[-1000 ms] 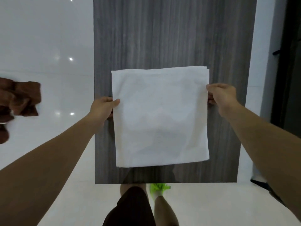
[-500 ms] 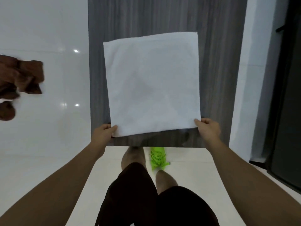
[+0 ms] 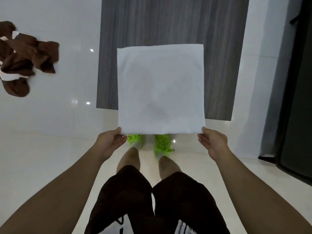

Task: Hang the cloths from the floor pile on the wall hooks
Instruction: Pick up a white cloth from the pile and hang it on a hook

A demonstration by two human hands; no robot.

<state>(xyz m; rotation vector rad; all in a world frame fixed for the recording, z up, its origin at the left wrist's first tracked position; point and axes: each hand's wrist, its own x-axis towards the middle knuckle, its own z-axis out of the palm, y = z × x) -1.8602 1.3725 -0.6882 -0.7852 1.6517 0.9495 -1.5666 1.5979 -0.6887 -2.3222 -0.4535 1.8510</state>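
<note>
We see the left hand and right hand pinching the white cloth's near corners, our green shoes half hidden beneath it, brown pile cut off far left.

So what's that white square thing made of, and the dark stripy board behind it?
The white cloth looks like soft, matte woven fabric: it is folded into layers and casts no shine. The dark panel looks like wood or a wood-look laminate, with grey grain streaks running along it; which one cannot be told.
</note>
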